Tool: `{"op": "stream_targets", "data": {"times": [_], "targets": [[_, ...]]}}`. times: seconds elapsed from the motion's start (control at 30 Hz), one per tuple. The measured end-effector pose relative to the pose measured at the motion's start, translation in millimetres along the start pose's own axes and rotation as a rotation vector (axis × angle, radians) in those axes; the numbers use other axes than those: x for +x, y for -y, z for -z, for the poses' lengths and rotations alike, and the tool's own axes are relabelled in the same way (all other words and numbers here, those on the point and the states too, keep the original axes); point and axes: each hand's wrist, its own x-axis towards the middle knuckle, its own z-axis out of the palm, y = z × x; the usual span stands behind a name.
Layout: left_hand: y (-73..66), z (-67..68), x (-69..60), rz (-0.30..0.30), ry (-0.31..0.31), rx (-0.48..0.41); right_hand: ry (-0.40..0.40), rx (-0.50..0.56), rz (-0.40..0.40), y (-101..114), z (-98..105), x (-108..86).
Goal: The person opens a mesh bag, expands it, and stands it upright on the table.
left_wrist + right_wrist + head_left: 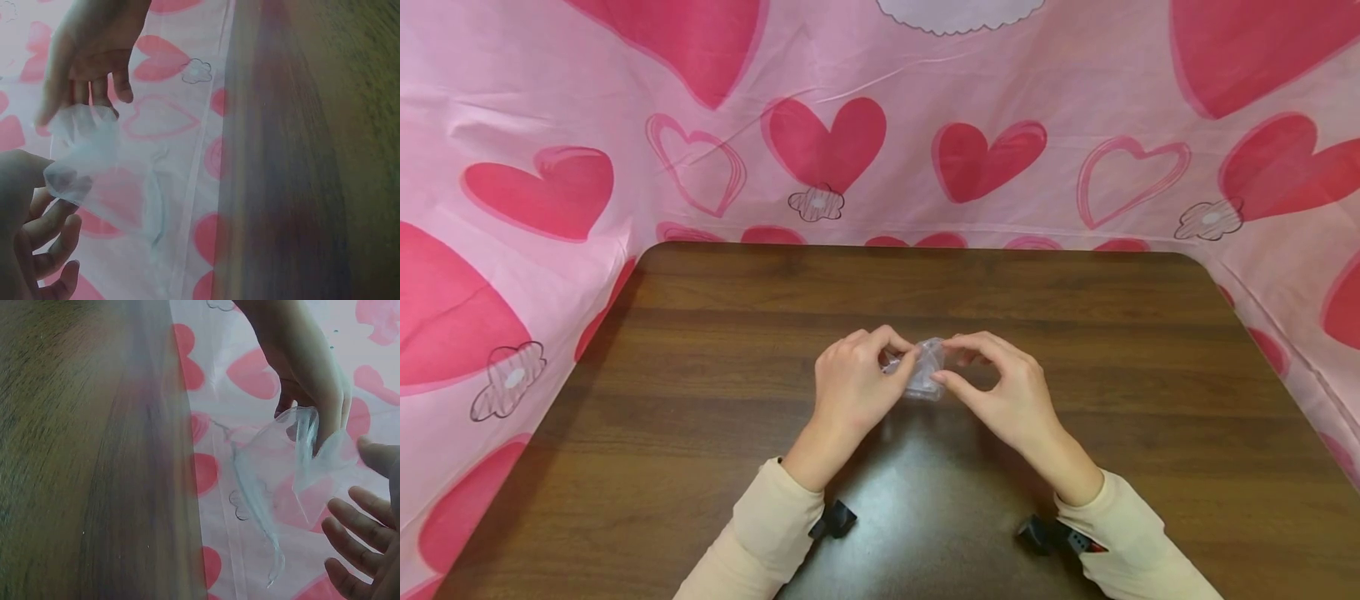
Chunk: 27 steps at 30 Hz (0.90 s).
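Note:
A small clear plastic bag (927, 367), crumpled and see-through, is held up between the two hands over the middle of the table. The left hand (859, 379) pinches its left side between thumb and index finger; the left wrist view shows the other fingers of that hand (37, 219) loosely bent. At the bag's right edge is the right hand (1011, 387), thumb and index finger apart. In the right wrist view the right hand (365, 525) has its fingers spread beside the bag (281, 462), with no grip on it visible.
A brown wooden table (700, 375) lies under both hands. Pink cloth (910, 75) with red hearts hangs behind it and along both sides. Black wrist devices (835, 520) sit at both cuffs, near the table's surface.

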Motion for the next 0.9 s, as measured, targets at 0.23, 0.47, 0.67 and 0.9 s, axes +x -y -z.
{"op": "stream_targets", "data": {"times": [0.23,0.47,0.67,0.9], "targets": [[0.7,0.0,-0.7,0.034,-0.025,-0.039,0.014,-0.036,0.007,-0.6,-0.7,-1.6],[-3.2,1.0,-0.2,0.039,-0.018,-0.073,-0.014,-0.032,0.009,-0.6,-2.0,-0.2],[-3.1,0.7,0.3,0.055,-0.008,-0.072,-0.098,0.024,0.022,-1.0,-0.3,2.6],[-0.2,1.9,1.4,0.012,0.036,-0.071,-0.101,0.061,0.032,-1.5,1.1,3.2]]}}
